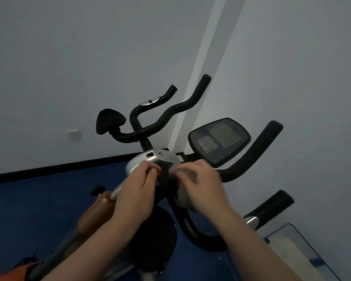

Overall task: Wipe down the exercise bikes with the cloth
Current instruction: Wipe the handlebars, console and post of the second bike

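Observation:
A black exercise bike's handlebar [249,159] and display console [219,138] stand in front of me by the wall. My right hand [201,185] grips a grey cloth [183,196] that hangs below its fingers, just under the console. My left hand [138,189] is close beside it with its fingers curled, and they seem to pinch the blurred edge of the cloth. Both hands hover over the bike's silver stem housing [138,162]. A second bike's black handlebar [162,116] stands behind.
A brown frame part [95,211] with a black knob runs down to the lower left. The floor [39,199] is blue with a black skirting along the white wall. A clear box [292,252] sits at the lower right beside a black-and-silver grip [270,207].

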A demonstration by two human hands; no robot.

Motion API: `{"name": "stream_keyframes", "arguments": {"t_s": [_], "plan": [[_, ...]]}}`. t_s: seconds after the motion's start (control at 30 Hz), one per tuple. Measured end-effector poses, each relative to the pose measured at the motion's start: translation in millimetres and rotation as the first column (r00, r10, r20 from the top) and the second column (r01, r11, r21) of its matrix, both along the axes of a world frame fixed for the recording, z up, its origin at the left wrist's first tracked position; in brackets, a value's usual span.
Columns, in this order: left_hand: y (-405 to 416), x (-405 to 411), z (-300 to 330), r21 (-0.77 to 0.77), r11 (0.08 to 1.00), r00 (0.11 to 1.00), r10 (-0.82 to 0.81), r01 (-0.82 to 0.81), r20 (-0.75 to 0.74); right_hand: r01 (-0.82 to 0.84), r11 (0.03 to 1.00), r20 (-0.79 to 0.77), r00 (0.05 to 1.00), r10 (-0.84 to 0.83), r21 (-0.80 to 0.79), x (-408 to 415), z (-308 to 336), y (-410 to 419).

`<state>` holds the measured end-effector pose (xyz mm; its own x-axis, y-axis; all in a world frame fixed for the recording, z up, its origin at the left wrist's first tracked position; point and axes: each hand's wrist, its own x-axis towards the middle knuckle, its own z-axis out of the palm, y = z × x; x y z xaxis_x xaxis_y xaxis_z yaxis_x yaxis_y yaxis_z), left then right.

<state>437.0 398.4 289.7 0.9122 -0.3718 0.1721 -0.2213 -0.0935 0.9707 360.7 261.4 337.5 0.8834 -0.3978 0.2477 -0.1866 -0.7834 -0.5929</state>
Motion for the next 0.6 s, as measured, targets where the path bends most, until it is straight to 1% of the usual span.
{"name": "stream_keyframes", "arguments": {"t_s": [0.03, 0.07, 0.1, 0.13, 0.17, 0.2, 0.23, 0.3, 0.33, 0.37, 0.43, 0.47, 0.5, 0.57, 0.6], "plan": [[-7, 3, 8, -0.040, 0.999, 0.999, -0.037, 0.036, -0.006, 0.109, 0.993, 0.062, 0.992, -0.105, -0.049, -7, 14, -21], [-15, 5, 15, -0.065, 0.995, 0.997, -0.076, 0.076, 0.003, 0.228, 0.965, 0.147, 0.967, -0.208, -0.133, -15, 30, -42], [-25, 7, 21, -0.063, 0.991, 0.993, -0.114, 0.115, 0.023, 0.337, 0.915, 0.246, 0.927, -0.282, -0.223, -21, 46, -61], [-36, 8, 26, -0.039, 0.987, 0.987, -0.155, 0.157, 0.043, 0.423, 0.856, 0.337, 0.885, -0.320, -0.297, -26, 62, -77], [-47, 9, 28, 0.013, 0.980, 0.978, -0.198, 0.197, 0.063, 0.471, 0.803, 0.392, 0.860, -0.326, -0.365, -27, 76, -90], [-58, 9, 30, 0.089, 0.968, 0.966, -0.244, 0.236, 0.084, 0.483, 0.764, 0.402, 0.859, -0.318, -0.427, -27, 86, -101], [-67, 10, 29, 0.174, 0.947, 0.952, -0.290, 0.270, 0.097, 0.472, 0.736, 0.371, 0.873, -0.316, -0.485, -25, 92, -109], [-78, 9, 23, 0.314, 0.896, 0.928, -0.359, 0.313, 0.099, 0.429, 0.697, 0.254, 0.903, -0.347, -0.575, -20, 87, -112], [-80, 8, 18, 0.362, 0.877, 0.923, -0.373, 0.317, 0.096, 0.413, 0.699, 0.204, 0.908, -0.366, -0.584, -19, 76, -109], [-80, 9, 14, 0.383, 0.868, 0.922, -0.376, 0.317, 0.090, 0.405, 0.733, 0.157, 0.909, -0.386, -0.546, -19, 61, -105], [-80, 12, 11, 0.345, 0.877, 0.926, -0.374, 0.335, 0.051, 0.410, 0.833, 0.069, 0.907, -0.416, -0.371, -21, 31, -88], [-80, 13, 10, 0.315, 0.884, 0.927, -0.373, 0.346, 0.027, 0.395, 0.867, 0.035, 0.914, -0.404, -0.305, -22, 22, -81], [-79, 13, 10, 0.295, 0.888, 0.928, -0.371, 0.351, 0.013, 0.357, 0.892, -0.005, 0.928, -0.373, -0.275, -21, 20, -78], [-78, 14, 10, 0.286, 0.888, 0.925, -0.380, 0.360, 0.017, 0.318, 0.915, -0.063, 0.937, -0.343, -0.249, -20, 31, -80], [-78, 13, 10, 0.285, 0.886, 0.922, -0.386, 0.365, 0.018, 0.351, 0.897, -0.030, 0.928, -0.372, -0.268, -22, 38, -83]]}}
